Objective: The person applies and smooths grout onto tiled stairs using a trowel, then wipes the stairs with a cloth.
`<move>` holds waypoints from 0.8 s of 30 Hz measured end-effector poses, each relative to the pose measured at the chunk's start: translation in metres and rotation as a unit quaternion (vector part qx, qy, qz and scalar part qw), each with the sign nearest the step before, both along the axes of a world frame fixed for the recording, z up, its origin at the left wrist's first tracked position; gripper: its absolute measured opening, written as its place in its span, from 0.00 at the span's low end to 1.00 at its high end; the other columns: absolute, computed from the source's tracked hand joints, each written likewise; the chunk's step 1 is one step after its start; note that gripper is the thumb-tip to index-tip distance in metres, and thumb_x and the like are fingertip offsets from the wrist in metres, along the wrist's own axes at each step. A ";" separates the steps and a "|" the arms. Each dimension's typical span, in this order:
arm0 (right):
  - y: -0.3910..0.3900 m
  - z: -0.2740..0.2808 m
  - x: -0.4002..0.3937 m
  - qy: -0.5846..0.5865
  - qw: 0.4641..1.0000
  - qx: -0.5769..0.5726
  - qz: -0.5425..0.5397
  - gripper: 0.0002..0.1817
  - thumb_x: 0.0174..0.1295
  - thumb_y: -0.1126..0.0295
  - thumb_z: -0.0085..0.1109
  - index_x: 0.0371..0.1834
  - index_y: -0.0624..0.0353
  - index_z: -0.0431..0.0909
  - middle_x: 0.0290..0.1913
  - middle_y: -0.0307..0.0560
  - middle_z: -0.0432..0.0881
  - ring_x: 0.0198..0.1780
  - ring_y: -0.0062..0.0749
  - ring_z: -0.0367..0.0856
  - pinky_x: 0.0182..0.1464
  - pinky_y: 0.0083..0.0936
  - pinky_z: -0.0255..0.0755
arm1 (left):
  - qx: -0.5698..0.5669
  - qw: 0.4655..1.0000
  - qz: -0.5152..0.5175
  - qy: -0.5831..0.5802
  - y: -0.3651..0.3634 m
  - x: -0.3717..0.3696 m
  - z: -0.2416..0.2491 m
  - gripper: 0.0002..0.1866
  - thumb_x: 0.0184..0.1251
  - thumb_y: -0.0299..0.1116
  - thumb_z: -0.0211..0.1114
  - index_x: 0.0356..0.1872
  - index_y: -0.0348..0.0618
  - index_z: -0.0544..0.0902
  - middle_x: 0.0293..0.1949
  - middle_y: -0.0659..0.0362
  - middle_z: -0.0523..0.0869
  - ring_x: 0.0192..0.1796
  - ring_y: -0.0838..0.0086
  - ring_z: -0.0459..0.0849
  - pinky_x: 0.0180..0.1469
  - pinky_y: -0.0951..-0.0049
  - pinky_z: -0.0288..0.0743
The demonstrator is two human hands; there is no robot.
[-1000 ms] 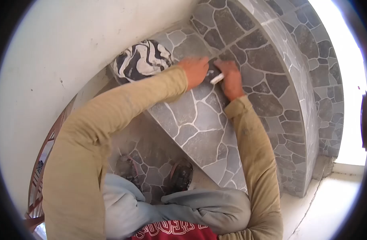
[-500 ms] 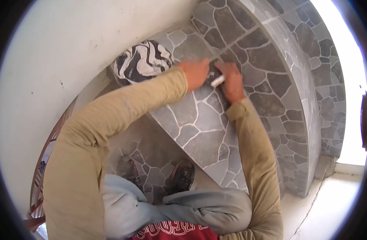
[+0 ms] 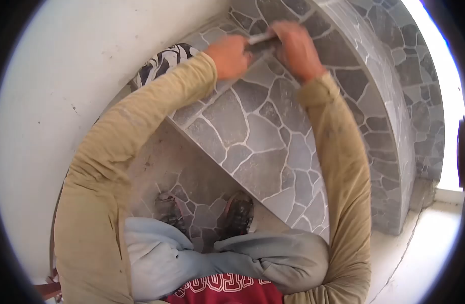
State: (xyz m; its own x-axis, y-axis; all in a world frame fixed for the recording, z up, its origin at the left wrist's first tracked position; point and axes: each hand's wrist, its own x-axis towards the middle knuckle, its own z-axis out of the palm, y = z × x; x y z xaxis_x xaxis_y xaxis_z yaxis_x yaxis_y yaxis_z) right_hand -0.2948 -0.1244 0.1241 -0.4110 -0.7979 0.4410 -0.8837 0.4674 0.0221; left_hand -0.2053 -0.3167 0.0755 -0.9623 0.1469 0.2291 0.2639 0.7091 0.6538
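Between my two hands, above the far part of the stone-patterned step (image 3: 263, 131), is a dark, flat, bar-like piece (image 3: 261, 45) with a pale upper edge. It is smeared by motion, so I cannot make out its kind. My left hand (image 3: 227, 57) is closed on its left end, near the wall side. My right hand (image 3: 299, 50) grips the right end, with its fingers partly hidden. Just left of my left hand lies a black-and-white patterned bundle (image 3: 169, 61), partly covered by my left sleeve.
A pale wall (image 3: 90, 61) rises on the left. A curved, stone-patterned riser (image 3: 366, 96) bounds the right side. Below the step, my shoes (image 3: 237, 213) stand on a dusty floor (image 3: 151, 157). Bright light comes in at the far right.
Both hands have moved up and farther away, and the dark piece now shows raised between them. The white stick-like thing seen by my right hand no longer shows clearly.
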 end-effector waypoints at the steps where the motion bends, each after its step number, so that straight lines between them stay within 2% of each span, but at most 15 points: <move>1: -0.010 0.010 -0.005 0.029 1.000 0.010 0.002 0.15 0.51 0.78 0.57 0.43 0.58 0.83 0.40 0.55 0.84 0.45 0.55 0.82 0.47 0.43 0.76 | -0.006 1.000 -0.013 -0.008 -0.003 -0.003 -0.004 0.13 0.63 0.36 0.61 0.42 0.38 0.82 0.34 0.46 0.84 0.40 0.48 0.84 0.47 0.57 0.76; 2: -0.021 0.020 -0.001 0.029 0.999 -0.007 0.033 0.09 0.52 0.75 0.56 0.36 0.61 0.82 0.35 0.59 0.83 0.40 0.58 0.82 0.43 0.46 0.75 | -0.008 0.999 0.034 0.001 -0.009 -0.008 -0.008 0.15 0.62 0.39 0.63 0.42 0.37 0.82 0.31 0.47 0.84 0.38 0.52 0.85 0.43 0.59 0.77; 3: -0.029 0.024 0.001 0.031 0.997 -0.025 0.066 0.08 0.54 0.71 0.56 0.29 0.64 0.81 0.30 0.64 0.82 0.35 0.61 0.82 0.39 0.48 0.74 | -0.010 0.997 0.082 0.011 -0.013 -0.012 -0.011 0.18 0.61 0.42 0.65 0.42 0.36 0.83 0.28 0.48 0.85 0.35 0.55 0.86 0.40 0.61 0.77; 4: -0.033 0.017 -0.014 0.029 0.997 -0.030 0.057 0.08 0.54 0.71 0.56 0.29 0.64 0.81 0.30 0.64 0.82 0.35 0.61 0.82 0.39 0.48 0.74 | -0.016 0.997 0.074 0.010 -0.017 -0.015 -0.012 0.18 0.61 0.42 0.65 0.42 0.36 0.83 0.28 0.48 0.85 0.35 0.55 0.86 0.40 0.61 0.77; 6: -0.042 -0.003 -0.045 -0.019 0.984 0.160 0.078 0.08 0.54 0.71 0.56 0.30 0.63 0.82 0.30 0.61 0.83 0.35 0.60 0.83 0.37 0.49 0.76 | 0.109 0.968 0.065 -0.215 -0.024 -0.019 -0.016 0.24 0.58 0.49 0.65 0.42 0.35 0.85 0.36 0.44 0.88 0.43 0.51 0.86 0.49 0.58 0.78; 10: -0.057 -0.011 -0.040 -0.003 0.980 0.193 0.047 0.08 0.55 0.71 0.55 0.31 0.62 0.83 0.30 0.60 0.83 0.36 0.58 0.84 0.37 0.48 0.78 | 0.061 0.984 0.078 -0.148 -0.027 -0.022 -0.032 0.27 0.57 0.52 0.65 0.42 0.34 0.85 0.36 0.42 0.87 0.43 0.49 0.86 0.49 0.59 0.78; 12: -0.059 -0.017 -0.045 -0.007 0.963 0.268 0.024 0.09 0.57 0.70 0.54 0.33 0.61 0.84 0.32 0.59 0.84 0.38 0.56 0.85 0.38 0.48 0.78 | 0.002 0.994 0.082 -0.073 -0.017 -0.018 -0.045 0.22 0.60 0.47 0.66 0.35 0.33 0.83 0.23 0.54 0.85 0.25 0.70 0.83 0.32 0.68 0.76; 15: -0.060 -0.003 -0.040 0.006 0.959 0.283 0.023 0.09 0.57 0.70 0.54 0.33 0.60 0.85 0.32 0.60 0.84 0.38 0.56 0.86 0.38 0.46 0.79 | 0.028 0.994 0.089 -0.048 -0.015 -0.017 -0.045 0.21 0.61 0.47 0.65 0.33 0.34 0.84 0.20 0.56 0.84 0.24 0.69 0.83 0.33 0.68 0.76; 17: -0.059 -0.001 -0.033 -0.013 0.968 0.244 0.049 0.09 0.56 0.70 0.55 0.31 0.59 0.86 0.31 0.60 0.85 0.37 0.56 0.86 0.37 0.46 0.79 | 0.020 0.995 0.088 -0.045 -0.017 -0.021 -0.047 0.21 0.61 0.48 0.65 0.35 0.34 0.84 0.22 0.54 0.85 0.26 0.68 0.85 0.35 0.68 0.77; 19: -0.059 -0.004 -0.031 0.003 0.953 0.301 -0.036 0.08 0.55 0.71 0.56 0.28 0.59 0.85 0.30 0.59 0.84 0.36 0.56 0.86 0.37 0.46 0.79 | -0.031 0.996 0.083 0.029 -0.015 -0.019 -0.048 0.21 0.60 0.48 0.65 0.36 0.35 0.85 0.24 0.51 0.86 0.29 0.62 0.86 0.38 0.65 0.77; 20: -0.060 -0.002 -0.033 0.005 0.953 0.302 -0.030 0.08 0.55 0.71 0.56 0.28 0.59 0.85 0.30 0.59 0.84 0.36 0.56 0.86 0.37 0.46 0.79 | 0.004 0.997 0.047 -0.058 -0.017 -0.020 -0.046 0.23 0.60 0.48 0.65 0.37 0.33 0.84 0.28 0.47 0.87 0.35 0.55 0.87 0.43 0.62 0.77; 23: -0.064 0.003 -0.040 0.054 0.933 0.354 0.019 0.07 0.55 0.71 0.57 0.27 0.59 0.85 0.29 0.57 0.85 0.36 0.55 0.86 0.37 0.46 0.79 | 0.022 0.996 0.082 -0.024 -0.015 -0.013 -0.039 0.23 0.60 0.49 0.65 0.37 0.33 0.85 0.30 0.45 0.87 0.37 0.52 0.86 0.45 0.60 0.77; 24: -0.063 0.002 -0.039 0.059 0.939 0.337 0.024 0.07 0.55 0.70 0.57 0.26 0.59 0.85 0.30 0.57 0.85 0.36 0.55 0.86 0.37 0.46 0.79 | 0.042 0.991 0.106 -0.072 -0.014 -0.012 -0.037 0.23 0.60 0.48 0.64 0.37 0.32 0.85 0.30 0.44 0.87 0.37 0.52 0.86 0.45 0.60 0.77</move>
State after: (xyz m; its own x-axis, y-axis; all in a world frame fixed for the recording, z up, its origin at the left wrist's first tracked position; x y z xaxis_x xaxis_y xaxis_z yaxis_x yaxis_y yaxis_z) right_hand -0.3336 -0.1873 0.1263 -0.3476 -0.9285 -0.1307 -0.8758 0.2718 0.3988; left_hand -0.2178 -0.3305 0.0390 -0.9930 -0.0760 0.0901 0.0145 0.6797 0.7333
